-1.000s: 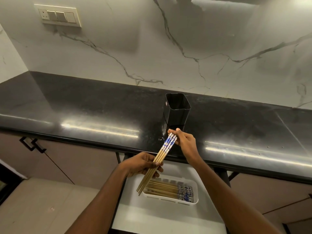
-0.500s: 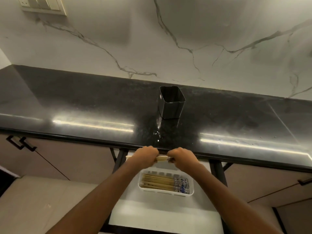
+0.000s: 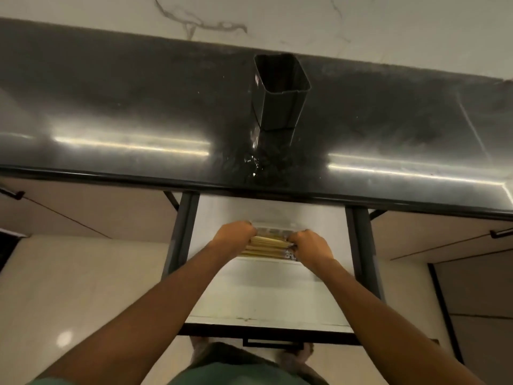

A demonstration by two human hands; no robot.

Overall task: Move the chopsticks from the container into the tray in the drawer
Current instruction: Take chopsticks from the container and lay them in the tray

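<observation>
A bundle of wooden chopsticks [image 3: 268, 241] lies level over the white tray [image 3: 273, 225] in the open drawer [image 3: 263, 293]. My left hand [image 3: 234, 234] grips its left end and my right hand [image 3: 308, 244] grips its right, blue-patterned end. More chopsticks lie in the tray beneath, mostly hidden by my hands. The dark container [image 3: 279, 91] stands upright on the black countertop [image 3: 125, 107] behind the drawer, and I see nothing inside it.
The drawer's dark side rails [image 3: 181, 232] flank my arms, and its front handle [image 3: 272, 343] is near my body. Closed cabinet doors [image 3: 91, 207] sit on both sides. A marble wall [image 3: 277, 20] backs the counter.
Both hands have gone down from the counter edge into the drawer, carrying the bundle level onto the tray. The camera has tilted down and moved closer.
</observation>
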